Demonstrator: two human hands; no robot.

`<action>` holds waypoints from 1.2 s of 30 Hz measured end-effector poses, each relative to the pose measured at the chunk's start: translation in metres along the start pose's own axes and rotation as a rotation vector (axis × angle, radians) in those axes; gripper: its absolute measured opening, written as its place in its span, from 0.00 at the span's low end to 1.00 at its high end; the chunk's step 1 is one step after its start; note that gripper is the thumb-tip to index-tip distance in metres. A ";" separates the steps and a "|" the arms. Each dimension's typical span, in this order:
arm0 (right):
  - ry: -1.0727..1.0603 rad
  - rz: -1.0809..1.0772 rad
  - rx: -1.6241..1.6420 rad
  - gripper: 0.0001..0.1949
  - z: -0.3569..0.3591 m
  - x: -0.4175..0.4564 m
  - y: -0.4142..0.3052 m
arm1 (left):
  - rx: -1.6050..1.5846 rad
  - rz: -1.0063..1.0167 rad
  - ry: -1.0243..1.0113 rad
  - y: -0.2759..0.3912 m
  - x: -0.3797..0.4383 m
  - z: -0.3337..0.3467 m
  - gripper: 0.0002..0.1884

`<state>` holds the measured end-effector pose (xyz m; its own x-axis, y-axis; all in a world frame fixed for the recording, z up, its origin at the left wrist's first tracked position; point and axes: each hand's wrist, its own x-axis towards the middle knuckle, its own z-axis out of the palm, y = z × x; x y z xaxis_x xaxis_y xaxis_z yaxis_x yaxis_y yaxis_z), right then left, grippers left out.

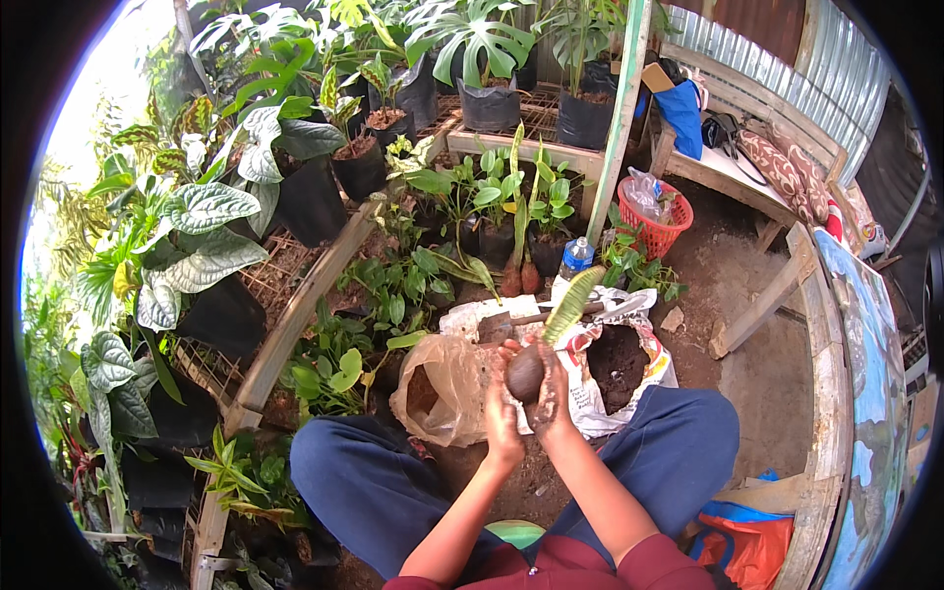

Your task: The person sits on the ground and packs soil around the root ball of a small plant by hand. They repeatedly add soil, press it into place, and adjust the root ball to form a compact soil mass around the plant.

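Between my two palms sits a rounded ball of dark soil (524,375), with a variegated snake plant leaf (574,304) slanting up and right from it. My left hand (503,424) cups the ball from the left. On its other side my right hand (554,402), smeared with soil, presses against it. Just left of the hands stands a translucent plastic bag (451,402) holding brown material. To the right, a white printed sack (658,369) lies open around dark soil (616,365). Beyond the hands, a trowel (495,327) rests on white sacking.
A water bottle (577,258) stands behind the sacks, near a red plastic basket (664,228). Two snake plants with round brown root balls (529,277) are among small potted plants. Wooden rack rails (313,295) curve along the left; a timber frame (826,413) borders the right.
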<state>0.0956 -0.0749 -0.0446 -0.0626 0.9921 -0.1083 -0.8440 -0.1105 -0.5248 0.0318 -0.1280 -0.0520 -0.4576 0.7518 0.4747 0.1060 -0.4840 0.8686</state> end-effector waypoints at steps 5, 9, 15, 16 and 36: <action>-0.034 0.058 -0.059 0.20 0.014 -0.007 -0.011 | 0.020 0.033 -0.036 0.010 -0.002 0.006 0.33; -0.082 0.013 -0.081 0.21 0.007 -0.007 -0.013 | 0.103 0.106 -0.089 0.030 0.004 0.007 0.31; -0.108 0.136 0.023 0.19 0.013 -0.012 -0.017 | -0.291 -0.142 -0.077 0.015 0.000 0.007 0.27; -0.135 0.103 -0.059 0.20 0.013 -0.013 -0.016 | -0.386 -0.201 -0.055 0.014 0.000 0.008 0.27; 0.108 0.071 0.064 0.10 0.002 -0.020 0.012 | -0.073 -0.068 -0.076 -0.009 -0.005 -0.006 0.34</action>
<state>0.0857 -0.0956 -0.0469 -0.0690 0.9695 -0.2354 -0.8719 -0.1733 -0.4581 0.0274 -0.1298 -0.0633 -0.3932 0.8145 0.4266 0.0110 -0.4598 0.8880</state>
